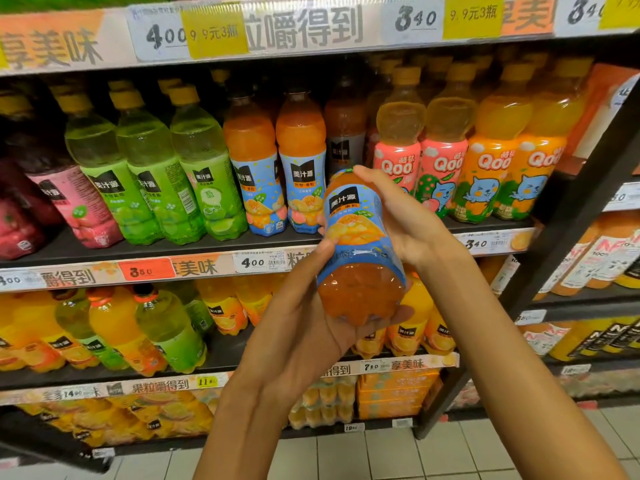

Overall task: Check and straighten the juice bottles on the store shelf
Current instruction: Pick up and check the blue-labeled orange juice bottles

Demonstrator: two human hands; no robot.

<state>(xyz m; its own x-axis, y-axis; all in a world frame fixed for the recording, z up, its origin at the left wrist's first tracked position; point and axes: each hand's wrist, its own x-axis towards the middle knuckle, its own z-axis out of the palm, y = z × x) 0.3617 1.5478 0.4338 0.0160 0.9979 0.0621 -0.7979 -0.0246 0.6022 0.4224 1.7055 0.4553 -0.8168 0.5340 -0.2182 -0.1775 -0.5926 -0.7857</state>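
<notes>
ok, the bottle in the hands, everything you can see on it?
Clear plastic bottle of orange juice, blue label with fruit pictures. It is off the shelf, tilted with the base toward the camera and the top toward the shelf. The left hand cups the base; the right hand wraps the top, hiding the cap.

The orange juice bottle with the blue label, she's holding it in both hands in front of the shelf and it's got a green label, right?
Not quite. The head view shows the orange juice bottle held in the left hand and right hand in front of the shelf, but its label is blue, not green.
</notes>
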